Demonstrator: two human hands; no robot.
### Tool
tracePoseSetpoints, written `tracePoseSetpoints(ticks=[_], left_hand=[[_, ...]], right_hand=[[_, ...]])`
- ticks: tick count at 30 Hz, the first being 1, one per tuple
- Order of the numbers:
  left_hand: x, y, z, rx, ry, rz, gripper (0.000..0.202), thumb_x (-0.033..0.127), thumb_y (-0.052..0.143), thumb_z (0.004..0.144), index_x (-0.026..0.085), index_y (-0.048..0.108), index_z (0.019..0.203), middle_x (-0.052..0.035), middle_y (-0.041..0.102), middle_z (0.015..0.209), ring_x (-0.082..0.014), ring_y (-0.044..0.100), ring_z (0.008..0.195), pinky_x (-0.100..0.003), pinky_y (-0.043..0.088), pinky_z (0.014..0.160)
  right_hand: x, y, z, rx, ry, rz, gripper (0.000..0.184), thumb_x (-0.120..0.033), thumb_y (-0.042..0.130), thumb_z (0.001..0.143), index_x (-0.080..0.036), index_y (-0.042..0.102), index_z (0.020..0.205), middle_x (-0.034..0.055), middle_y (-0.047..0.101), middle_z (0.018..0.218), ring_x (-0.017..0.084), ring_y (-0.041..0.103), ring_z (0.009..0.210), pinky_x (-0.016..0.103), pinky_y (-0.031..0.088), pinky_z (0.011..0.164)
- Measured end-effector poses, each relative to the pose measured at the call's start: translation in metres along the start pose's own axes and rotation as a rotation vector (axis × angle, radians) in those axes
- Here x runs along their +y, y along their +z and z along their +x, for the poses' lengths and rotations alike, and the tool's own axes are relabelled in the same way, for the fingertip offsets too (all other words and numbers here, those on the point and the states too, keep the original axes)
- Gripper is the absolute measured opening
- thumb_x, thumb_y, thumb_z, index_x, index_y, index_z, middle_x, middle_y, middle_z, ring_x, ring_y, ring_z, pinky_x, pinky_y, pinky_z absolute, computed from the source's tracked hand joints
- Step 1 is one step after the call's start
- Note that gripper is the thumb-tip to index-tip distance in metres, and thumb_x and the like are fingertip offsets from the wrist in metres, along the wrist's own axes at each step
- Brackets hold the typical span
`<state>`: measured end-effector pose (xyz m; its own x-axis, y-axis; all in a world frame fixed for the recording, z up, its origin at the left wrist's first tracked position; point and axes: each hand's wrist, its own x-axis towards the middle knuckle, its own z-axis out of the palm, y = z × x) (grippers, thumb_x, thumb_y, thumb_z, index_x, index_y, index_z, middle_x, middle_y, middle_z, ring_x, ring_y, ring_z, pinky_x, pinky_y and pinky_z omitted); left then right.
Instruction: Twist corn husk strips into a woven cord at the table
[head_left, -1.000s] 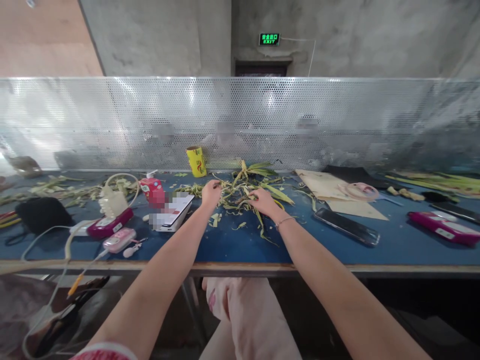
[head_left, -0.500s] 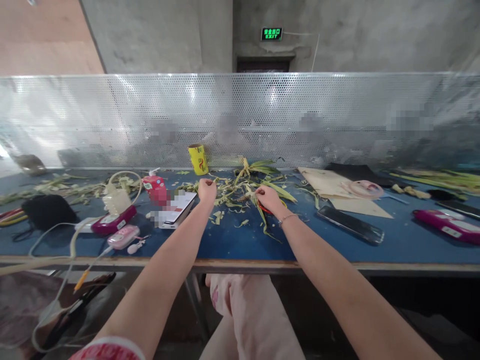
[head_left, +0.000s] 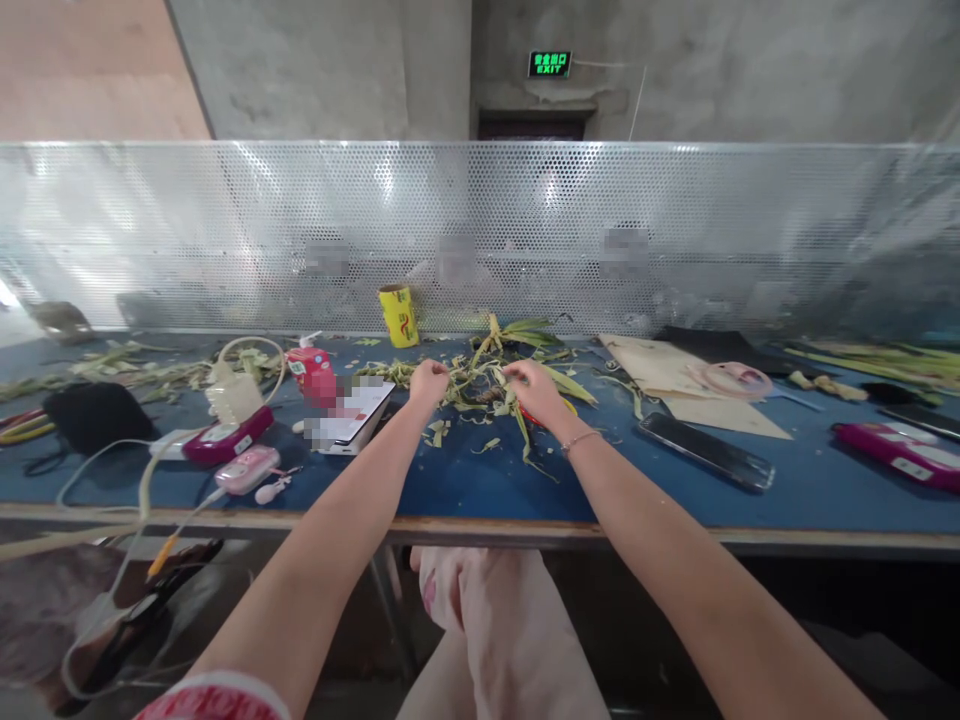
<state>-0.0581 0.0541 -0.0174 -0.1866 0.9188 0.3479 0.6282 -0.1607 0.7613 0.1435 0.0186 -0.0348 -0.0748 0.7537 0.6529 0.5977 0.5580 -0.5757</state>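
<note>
My left hand (head_left: 430,382) is closed, its fingertips pinched together at the left side of a loose tangle of greenish-yellow leaf strips (head_left: 472,400). Across from it my right hand (head_left: 532,388) pinches at the same tangle, thumb and fingertips meeting at a pale strip. The exact strands between the fingers are too small to make out clearly. Just beyond the hands lies a bundle of wider green leaves (head_left: 529,330). Something red and yellow (head_left: 531,418) shows partly beneath my right hand.
A yellow cardboard tube (head_left: 398,316) stands behind. To the left are a red pump bottle (head_left: 311,370), a white box (head_left: 352,430), a power strip (head_left: 229,437) with cables and a pink case (head_left: 247,470). A phone (head_left: 706,450) and brown paper (head_left: 652,365) lie right. A perforated metal screen (head_left: 480,200) bounds the table.
My left hand has shifted slightly right and my right hand slightly left and up, so they are closer together. Both stay pinched over the leaf strips.
</note>
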Motion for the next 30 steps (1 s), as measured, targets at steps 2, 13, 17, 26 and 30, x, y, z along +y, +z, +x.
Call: tracePoseSetpoints(ticks=[2,13,17,26,30], left_hand=[[0.002,0.002,-0.002,-0.054,0.042,0.046,0.013,0.015,0.056,0.063,0.017,0.062,0.074,-0.0051,0.066,0.081,-0.0175,0.059,0.077,-0.028,0.045,0.072],[0.006,0.011,-0.011,-0.541,0.403,0.113,0.019,0.017,0.058,0.061,0.019,0.072,0.075,-0.0018,0.069,0.075,-0.0147,0.061,0.072,-0.023,0.046,0.066],[0.007,0.009,-0.013,-0.512,0.472,0.189,0.015,0.018,0.06,0.061,0.019,0.071,0.071,-0.0003,0.067,0.066,-0.0132,0.059,0.067,-0.021,0.043,0.064],[0.011,0.012,-0.017,-0.423,0.395,0.178,0.019,0.027,0.053,0.069,0.019,0.069,0.064,-0.0015,0.066,0.065,-0.0131,0.056,0.062,-0.022,0.041,0.059],[0.015,0.01,-0.019,-0.424,0.38,0.053,0.015,0.028,0.058,0.065,0.017,0.068,0.065,-0.0005,0.065,0.063,-0.012,0.055,0.062,-0.022,0.042,0.06]], right_hand=[[-0.01,0.008,-0.005,-0.23,-0.188,-0.119,0.018,-0.018,0.057,0.07,-0.017,0.063,0.087,0.0075,0.061,0.094,0.02,0.055,0.093,0.035,0.041,0.089],[-0.012,0.01,-0.006,-0.222,0.001,-0.153,0.014,-0.021,0.05,0.08,-0.017,0.062,0.084,0.0046,0.065,0.075,0.015,0.058,0.069,0.025,0.042,0.066],[-0.012,0.01,-0.007,-0.291,0.027,-0.142,0.014,-0.019,0.053,0.078,-0.017,0.063,0.087,0.0062,0.067,0.087,0.015,0.06,0.08,0.026,0.043,0.073],[-0.008,0.015,-0.007,-0.338,-0.07,-0.151,0.01,-0.019,0.054,0.075,-0.018,0.064,0.075,0.004,0.066,0.08,0.015,0.058,0.076,0.026,0.042,0.073],[-0.009,0.011,-0.004,-0.188,0.034,-0.029,0.014,-0.025,0.05,0.078,-0.017,0.061,0.075,0.0036,0.065,0.076,0.014,0.057,0.071,0.027,0.043,0.07]])
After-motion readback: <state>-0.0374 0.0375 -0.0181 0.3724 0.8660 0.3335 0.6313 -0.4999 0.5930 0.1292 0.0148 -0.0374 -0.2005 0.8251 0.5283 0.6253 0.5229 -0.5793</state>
